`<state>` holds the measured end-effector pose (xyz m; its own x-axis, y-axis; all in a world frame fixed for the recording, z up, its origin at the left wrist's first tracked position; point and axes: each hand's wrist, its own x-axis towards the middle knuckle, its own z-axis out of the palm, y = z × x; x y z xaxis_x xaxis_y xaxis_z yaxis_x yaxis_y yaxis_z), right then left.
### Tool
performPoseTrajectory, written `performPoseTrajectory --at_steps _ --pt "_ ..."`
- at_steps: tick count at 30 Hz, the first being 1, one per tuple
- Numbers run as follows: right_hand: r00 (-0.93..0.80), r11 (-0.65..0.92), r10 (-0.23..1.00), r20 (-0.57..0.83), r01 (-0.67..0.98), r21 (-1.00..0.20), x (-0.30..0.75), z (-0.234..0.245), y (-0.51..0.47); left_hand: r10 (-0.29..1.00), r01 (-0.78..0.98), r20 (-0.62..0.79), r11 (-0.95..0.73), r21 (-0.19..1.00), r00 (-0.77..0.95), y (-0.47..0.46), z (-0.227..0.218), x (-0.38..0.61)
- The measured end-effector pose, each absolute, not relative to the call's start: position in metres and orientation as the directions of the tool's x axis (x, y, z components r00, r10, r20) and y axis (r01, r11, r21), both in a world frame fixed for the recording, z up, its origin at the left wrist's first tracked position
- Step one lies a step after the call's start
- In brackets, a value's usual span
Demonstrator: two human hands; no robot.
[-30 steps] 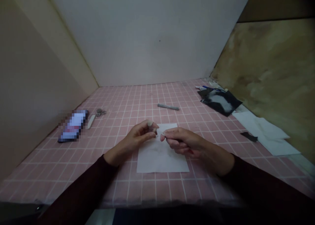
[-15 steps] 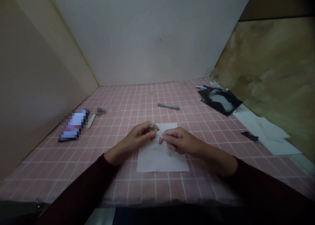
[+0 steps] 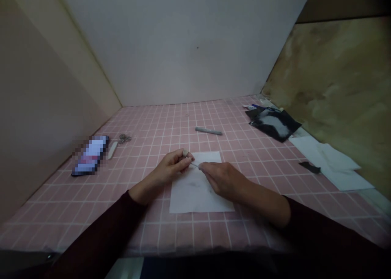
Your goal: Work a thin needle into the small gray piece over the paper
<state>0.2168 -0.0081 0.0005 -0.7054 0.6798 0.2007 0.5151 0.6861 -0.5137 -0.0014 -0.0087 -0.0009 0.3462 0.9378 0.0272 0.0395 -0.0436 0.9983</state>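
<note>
Over a white sheet of paper, my two hands meet at a thin pale stick. My right hand pinches the stick between closed fingertips, knuckles turned up. At the stick's other end, my left hand has thumb and fingers pressed together. Whether it grips the stick itself or something small at its tip is hidden. A beige wrap covers a finger of my left hand. Faint grey smudges mark the paper below.
A grey rod lies behind the paper. To the left are a phone, a white flat stick and small grey rings. At right lie a black sheet, white papers and a dark scrap.
My right hand has turned, its knuckles now higher and its fingers straighter along the stick. My left hand has shifted slightly left. More of the stick shows between them.
</note>
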Motion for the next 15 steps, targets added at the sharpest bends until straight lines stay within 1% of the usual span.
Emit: performPoseTrajectory --at_steps 1,2,6,9,15 --pt "-0.713 0.699 0.673 0.196 0.528 -0.483 0.2169 -0.0009 -0.0085 0.937 0.036 0.02 -0.034 0.999 0.349 -0.0083 -0.0011 -0.0014" --pt "-0.715 0.7 0.672 0.192 0.53 -0.478 0.2172 -0.0017 -0.0084 0.933 0.024 0.017 -0.028 0.999 0.358 -0.008 -0.0011 -0.0015" --pt "-0.7 0.695 0.678 0.223 0.512 -0.505 0.2193 -0.0006 -0.0066 0.926 -0.073 0.047 -0.021 0.997 0.375 -0.0066 -0.0013 -0.0033" --pt "-0.707 0.716 0.666 0.238 0.515 -0.472 0.2195 0.0016 -0.0059 0.925 -0.118 0.05 -0.005 0.993 0.376 -0.0057 -0.0015 -0.0042" --pt "-0.723 0.717 0.677 0.141 0.603 -0.35 0.2175 0.0022 -0.0086 0.935 -0.088 -0.03 0.065 0.994 0.353 -0.0086 0.0019 -0.0013"
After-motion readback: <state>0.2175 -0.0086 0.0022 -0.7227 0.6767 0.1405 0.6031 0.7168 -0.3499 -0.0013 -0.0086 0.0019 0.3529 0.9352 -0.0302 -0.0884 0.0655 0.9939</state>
